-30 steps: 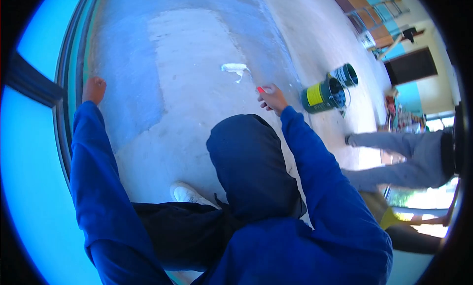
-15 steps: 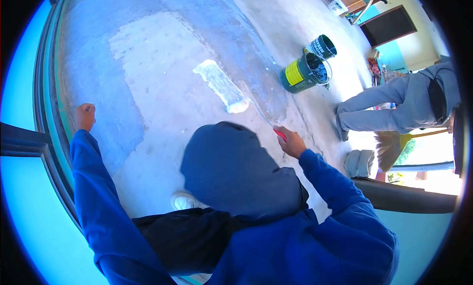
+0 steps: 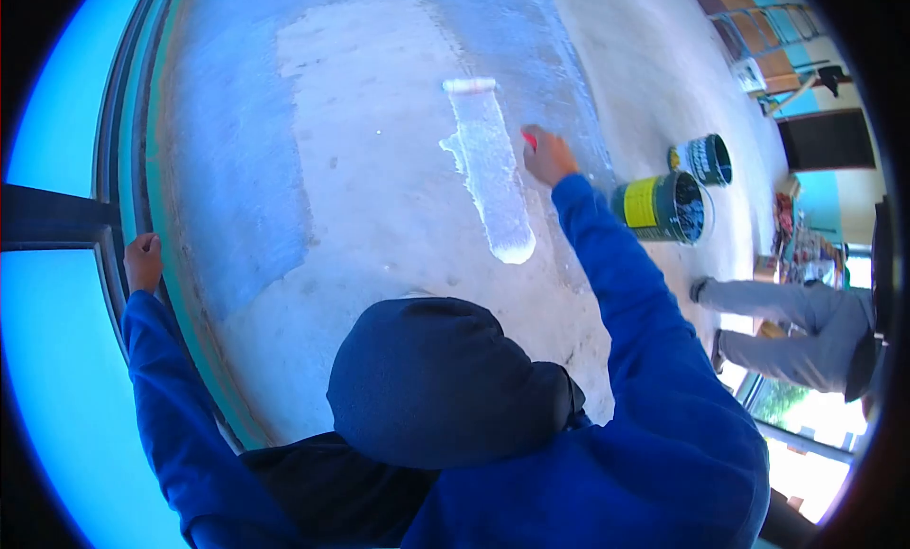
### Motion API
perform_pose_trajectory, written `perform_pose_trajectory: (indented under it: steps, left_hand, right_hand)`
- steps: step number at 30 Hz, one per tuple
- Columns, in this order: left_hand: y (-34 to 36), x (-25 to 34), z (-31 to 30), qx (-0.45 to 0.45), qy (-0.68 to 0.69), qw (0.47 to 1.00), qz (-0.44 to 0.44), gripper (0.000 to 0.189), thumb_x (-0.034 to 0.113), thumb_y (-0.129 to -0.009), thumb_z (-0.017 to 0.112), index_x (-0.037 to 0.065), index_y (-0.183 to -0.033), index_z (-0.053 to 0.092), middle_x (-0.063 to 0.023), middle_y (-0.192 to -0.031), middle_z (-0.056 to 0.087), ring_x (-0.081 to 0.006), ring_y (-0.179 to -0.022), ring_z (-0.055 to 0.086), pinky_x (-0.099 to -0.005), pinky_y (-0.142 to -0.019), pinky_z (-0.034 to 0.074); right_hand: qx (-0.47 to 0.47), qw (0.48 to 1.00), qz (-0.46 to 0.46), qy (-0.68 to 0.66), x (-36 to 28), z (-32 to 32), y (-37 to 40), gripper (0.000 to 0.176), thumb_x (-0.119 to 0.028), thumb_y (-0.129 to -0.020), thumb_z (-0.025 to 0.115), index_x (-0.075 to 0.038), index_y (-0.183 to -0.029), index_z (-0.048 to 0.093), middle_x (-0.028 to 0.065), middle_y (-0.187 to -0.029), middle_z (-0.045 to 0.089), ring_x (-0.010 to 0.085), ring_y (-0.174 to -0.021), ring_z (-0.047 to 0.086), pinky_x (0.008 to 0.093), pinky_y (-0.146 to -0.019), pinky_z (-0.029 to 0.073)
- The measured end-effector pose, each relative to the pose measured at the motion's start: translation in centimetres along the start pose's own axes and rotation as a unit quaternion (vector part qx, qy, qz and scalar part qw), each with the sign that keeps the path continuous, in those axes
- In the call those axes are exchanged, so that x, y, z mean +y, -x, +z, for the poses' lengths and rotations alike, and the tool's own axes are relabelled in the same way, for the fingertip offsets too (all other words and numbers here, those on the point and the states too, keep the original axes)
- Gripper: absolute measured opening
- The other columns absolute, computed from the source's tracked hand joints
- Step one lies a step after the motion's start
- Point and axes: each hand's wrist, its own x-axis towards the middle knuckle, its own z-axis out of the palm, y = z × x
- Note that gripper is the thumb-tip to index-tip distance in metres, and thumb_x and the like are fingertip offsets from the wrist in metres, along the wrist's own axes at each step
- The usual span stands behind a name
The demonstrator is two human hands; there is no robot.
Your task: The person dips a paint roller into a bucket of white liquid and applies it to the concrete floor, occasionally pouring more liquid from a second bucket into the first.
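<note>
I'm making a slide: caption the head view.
Right hand holding a red-handled roller at the end of a pale strip on the floor.

Ladder (image 3: 770, 27): upper right, near a white container (image 3: 748, 74).
Dark panel (image 3: 827, 139): rectangular, on the cream-and-turquoise wall (image 3: 861, 193).
Co-worker (image 3: 839, 326): grey trousers (image 3: 768, 301), dark shoes (image 3: 700, 289), far right.
Window (image 3: 804, 462): bright, lower right, greenery (image 3: 780, 400) showing through.
</note>
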Motion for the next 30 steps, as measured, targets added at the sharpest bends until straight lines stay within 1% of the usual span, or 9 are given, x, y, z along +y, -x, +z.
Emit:
perform_pose_trajectory:
  steps: [4, 7, 8, 11, 15, 18, 25, 28, 30]
  left_hand:
    - [0.6, -0.9, -2.5, 0.002, -0.047, 0.999, 0.023, 0.025, 0.018, -0.087, 0.060, -0.002, -0.099, 0.068, -0.0158, -0.088, 0.069, -0.0241, -0.080, 0.067, -0.0355, -0.073, 0.050]
    - [-1.8, -1.5, -2.3, 0.017, -0.037, 0.999, -0.002, 0.026, 0.020, -0.089, 0.059, -0.001, -0.102, 0.068, -0.0113, -0.085, 0.069, -0.0179, -0.069, 0.063, -0.0309, -0.059, 0.049]
    - [-2.4, -1.1, -1.8, 0.021, -0.016, 1.000, -0.014, 0.027, 0.022, -0.091, 0.058, 0.000, -0.104, 0.068, -0.0082, -0.082, 0.068, -0.0138, -0.061, 0.061, -0.0277, -0.050, 0.048]
    - [-4.7, 3.7, -1.0, -0.030, -0.050, 0.998, 0.018, 0.027, 0.022, -0.090, 0.058, 0.001, -0.102, 0.068, -0.0094, -0.081, 0.068, -0.0146, -0.063, 0.062, -0.0306, -0.053, 0.048]
    - [-10.6, 8.8, 0.2, -0.025, -0.159, 0.977, 0.138, 0.028, 0.025, -0.091, 0.056, 0.002, -0.102, 0.068, -0.0088, -0.078, 0.067, -0.0151, -0.063, 0.061, -0.0336, -0.056, 0.048]
    - [-14.1, 14.4, -1.4, -0.014, -0.082, 0.987, 0.140, 0.031, 0.028, -0.092, 0.057, 0.002, -0.104, 0.068, -0.0087, -0.080, 0.067, -0.0157, -0.066, 0.062, -0.0321, -0.059, 0.049]
    - [-20.7, 16.8, 0.5, 0.006, -0.027, 0.991, 0.131, 0.034, 0.029, -0.094, 0.055, 0.005, -0.114, 0.065, -0.0110, -0.102, 0.068, -0.0174, -0.091, 0.063, -0.0323, -0.069, 0.053]
    - [-21.1, 14.3, 4.6, -0.006, -0.105, 0.968, 0.229, 0.035, 0.029, -0.093, 0.056, 0.003, -0.115, 0.064, -0.0120, -0.105, 0.068, -0.0196, -0.093, 0.064, -0.0360, -0.077, 0.052]
    - [-20.7, 13.6, 5.1, -0.040, -0.113, 0.964, 0.237, 0.035, 0.028, -0.093, 0.057, 0.001, -0.114, 0.064, -0.0127, -0.098, 0.068, -0.0208, -0.087, 0.064, -0.0384, -0.078, 0.050]
  right_hand:
    - [0.012, 0.999, -0.048, -0.018, 0.0, 0.9, -9.6, 0.033, -0.021, -0.079, 0.057, -0.014, -0.111, 0.063, 0.0220, -0.100, 0.066, 0.0408, -0.092, 0.063, 0.0491, -0.082, 0.050]
    - [-0.137, 0.978, 0.079, -0.133, 0.0, -2.3, -7.4, 0.033, -0.022, -0.078, 0.059, -0.013, -0.110, 0.062, 0.0221, -0.098, 0.066, 0.0401, -0.091, 0.064, 0.0480, -0.080, 0.051]
    - [-0.110, 0.986, 0.032, -0.121, 1.8, -1.9, -5.5, 0.034, -0.022, -0.078, 0.059, -0.014, -0.112, 0.061, 0.0222, -0.097, 0.066, 0.0403, -0.088, 0.064, 0.0479, -0.078, 0.051]
    - [-0.084, 0.992, -0.051, -0.084, 7.9, -0.8, 2.8, 0.038, -0.024, -0.080, 0.058, -0.016, -0.118, 0.057, 0.0219, -0.093, 0.066, 0.0416, -0.081, 0.064, 0.0490, -0.075, 0.052]
    - [-0.110, 0.991, 0.028, -0.066, 10.4, -3.7, 16.9, 0.044, -0.020, -0.083, 0.058, -0.021, -0.128, 0.054, 0.0208, -0.084, 0.065, 0.0402, -0.074, 0.063, 0.0496, -0.069, 0.051]
    - [-0.153, 0.985, 0.069, -0.038, 11.4, -5.8, 23.9, 0.046, -0.016, -0.084, 0.058, -0.021, -0.129, 0.053, 0.0186, -0.079, 0.065, 0.0376, -0.069, 0.063, 0.0488, -0.063, 0.050]
    - [-0.123, 0.963, 0.164, -0.173, 10.9, -9.5, 33.9, 0.041, -0.006, -0.088, 0.055, -0.006, -0.129, 0.050, 0.0225, -0.118, 0.060, 0.0384, -0.106, 0.059, 0.0383, -0.089, 0.050]
    - [-0.117, 0.955, 0.206, -0.179, 10.3, -9.8, 38.1, 0.040, -0.007, -0.088, 0.056, -0.008, -0.128, 0.052, 0.0207, -0.117, 0.061, 0.0384, -0.104, 0.060, 0.0385, -0.088, 0.050]
    - [-0.128, 0.959, 0.195, -0.159, 10.5, -9.2, 39.2, 0.039, -0.008, -0.088, 0.056, -0.009, -0.127, 0.053, 0.0200, -0.116, 0.062, 0.0382, -0.104, 0.060, 0.0388, -0.088, 0.050]
